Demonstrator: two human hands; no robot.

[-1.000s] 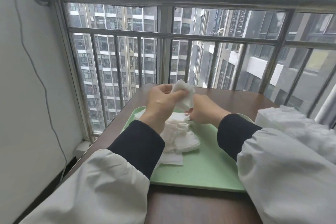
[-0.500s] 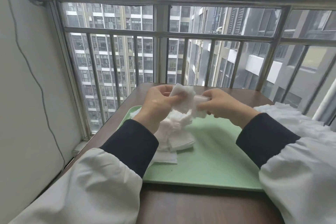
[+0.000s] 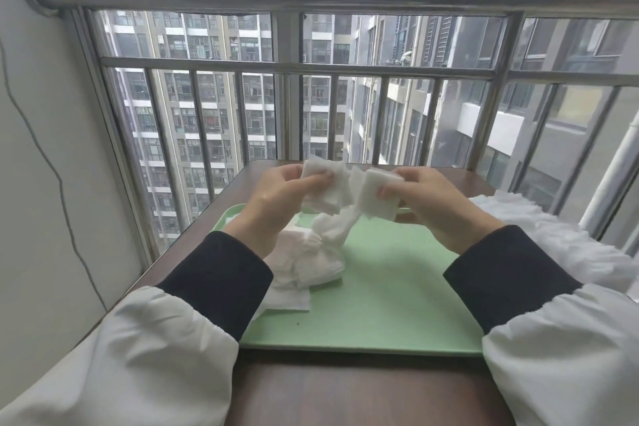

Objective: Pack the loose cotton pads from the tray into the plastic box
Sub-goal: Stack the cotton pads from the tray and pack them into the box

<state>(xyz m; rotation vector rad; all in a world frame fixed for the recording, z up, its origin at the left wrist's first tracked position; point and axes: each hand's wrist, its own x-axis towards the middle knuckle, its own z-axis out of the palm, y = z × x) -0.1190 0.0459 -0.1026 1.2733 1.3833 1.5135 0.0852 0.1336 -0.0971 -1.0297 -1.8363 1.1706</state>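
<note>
Cotton pads (image 3: 325, 192) pinched, left hand (image 3: 276, 199), right hand (image 3: 437, 206) — above tray (image 3: 397, 290).

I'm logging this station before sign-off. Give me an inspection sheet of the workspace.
Surface: brown table bearing a green tray.
Job's things: pad pile on the tray's left part; box not seen.
Clutter: white ruffled fabric at the far right.
Hands: left hand pinches a loose bunch of pads; right hand grips a neat stack; both above the tray.
Cables: thin cable down the left wall.
Surroundings: barred window, apartment blocks outside.
</note>
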